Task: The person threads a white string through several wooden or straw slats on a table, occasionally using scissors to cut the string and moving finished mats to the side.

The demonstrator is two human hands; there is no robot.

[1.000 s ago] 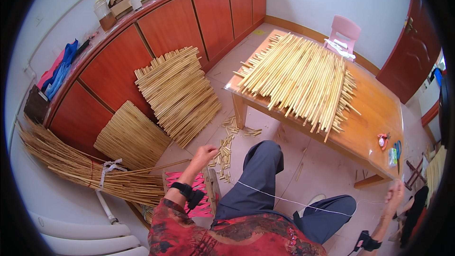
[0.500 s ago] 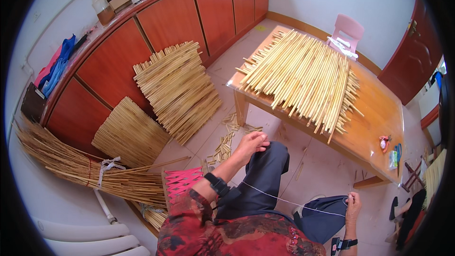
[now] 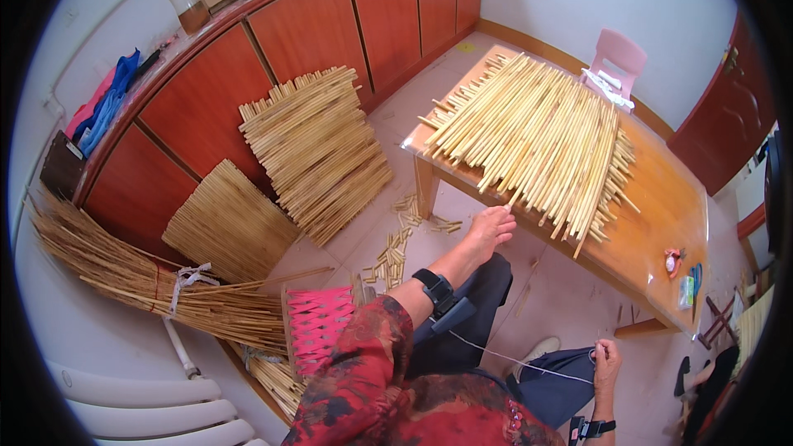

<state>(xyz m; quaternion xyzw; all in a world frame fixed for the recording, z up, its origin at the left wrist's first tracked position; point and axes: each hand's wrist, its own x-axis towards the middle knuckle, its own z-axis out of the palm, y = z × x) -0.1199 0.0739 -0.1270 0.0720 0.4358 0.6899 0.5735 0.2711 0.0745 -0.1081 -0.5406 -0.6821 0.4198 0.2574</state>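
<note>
My left hand is stretched forward to the near edge of a layer of pale plant stalks on the table. Its fingertips meet the end of one protruding stalk and look pinched on it. Low on the right, beside my knee, my right hand is closed with fingers bent. A white string runs from it across my lap, its other end hidden near my left forearm. The stalks lie side by side in a dense row, their ends uneven.
The wooden table bears scissors and a small green-and-white pack. Stalk panels lean against red cabinets. Cut stalk pieces litter the floor. A tied stalk bundle lies left; a pink chair stands behind the table.
My left hand has moved from above my knee forward and right to the stalk ends. My right hand stays near my right knee with the string. The view has shifted slightly.
</note>
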